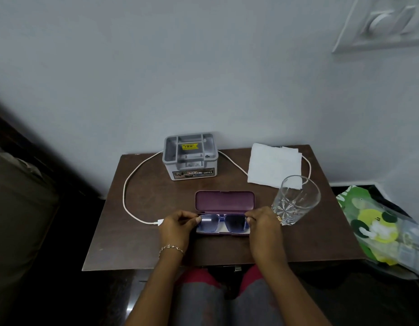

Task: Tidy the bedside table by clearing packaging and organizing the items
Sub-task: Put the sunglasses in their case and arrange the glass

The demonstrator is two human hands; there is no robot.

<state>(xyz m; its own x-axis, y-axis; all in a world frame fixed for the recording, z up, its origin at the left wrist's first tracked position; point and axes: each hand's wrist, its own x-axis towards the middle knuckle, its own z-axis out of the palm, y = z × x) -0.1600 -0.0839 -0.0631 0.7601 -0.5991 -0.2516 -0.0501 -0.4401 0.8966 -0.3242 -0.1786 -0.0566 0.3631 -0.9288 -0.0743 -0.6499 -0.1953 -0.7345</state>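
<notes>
The word "OPEL" can be read on the printed strip across the front of the grey organiser box (190, 156), which is set at the back of the bedside table (156, 245) against the wall. A yellow sticker (189, 146) is seen inside its top tray; "45.00" can be made out there, while the smaller print is too blurred to read. A small dark label on the glass tumbler (295, 201) cannot be read. White lettering on the green packet (378, 227), which lies off the table's right edge, is cut off and crumpled.

A switch plate (387, 22) is cropped by the top right corner. The white cable (126, 184) is hidden where it passes behind the organiser box and under the white napkin (273, 164); its plug end is partly covered by the left hand (178, 225).

The purple glasses case (224, 200) lies open at the middle of the table, its lid folded back and flat. The blue-framed sunglasses (223, 222) are held over its pale-lined lower half, one end of the frame pinched by the curled fingers of the left hand and the other by the right hand (262, 223). Whether they rest on the lining cannot be told. The organiser's compartments hold nothing that can be made out but the sticker. Nothing is seen inside the tumbler, which stands just beside the right hand
</notes>
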